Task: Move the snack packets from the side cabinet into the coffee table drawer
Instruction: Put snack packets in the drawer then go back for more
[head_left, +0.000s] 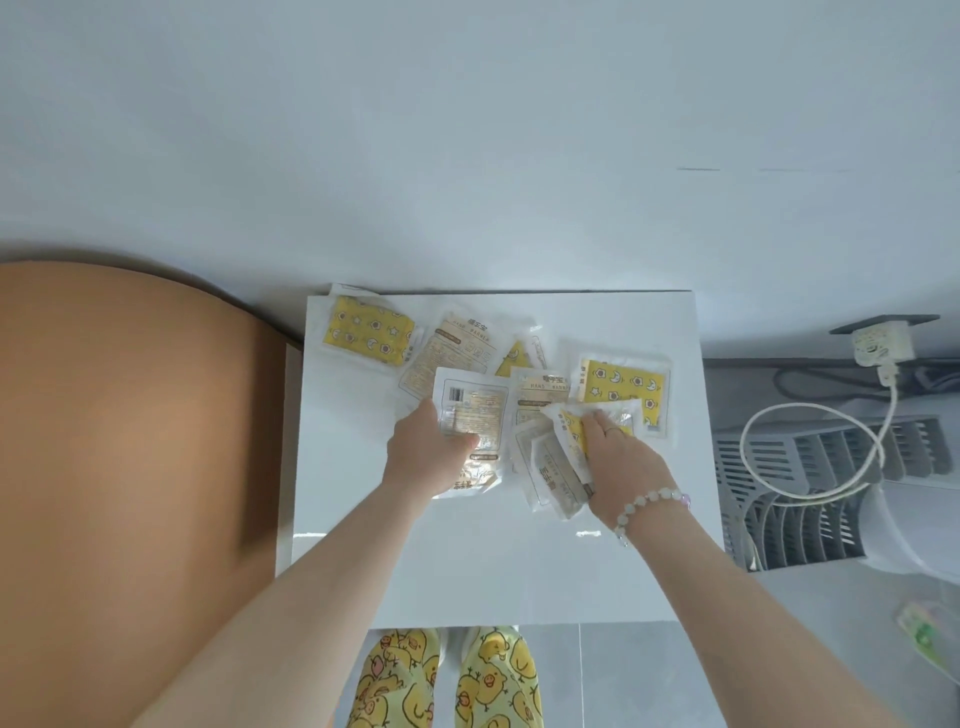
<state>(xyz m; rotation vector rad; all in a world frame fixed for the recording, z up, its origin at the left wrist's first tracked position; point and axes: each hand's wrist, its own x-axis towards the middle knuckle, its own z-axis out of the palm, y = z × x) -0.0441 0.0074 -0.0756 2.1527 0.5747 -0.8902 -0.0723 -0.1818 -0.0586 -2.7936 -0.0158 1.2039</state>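
White top (498, 577): snack packets (626, 384) within fingers (602, 422) of left hand (423, 460), right hand (626, 465)

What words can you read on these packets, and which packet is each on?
"HAND WARMER": beige packet at the back.
"HAND WARMER": middle packet.
Chinese headings above both: too blurred.
Barcode and fine print on the white packet held by the left hand: too small.
Bundle in the right hand: Chinese print, blurred.
Yellow packets: no readable words.

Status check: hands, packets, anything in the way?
Left hand grips a white packet. Right hand holds a bunched stack. More packets loose on cabinet top. Drawer not in view.
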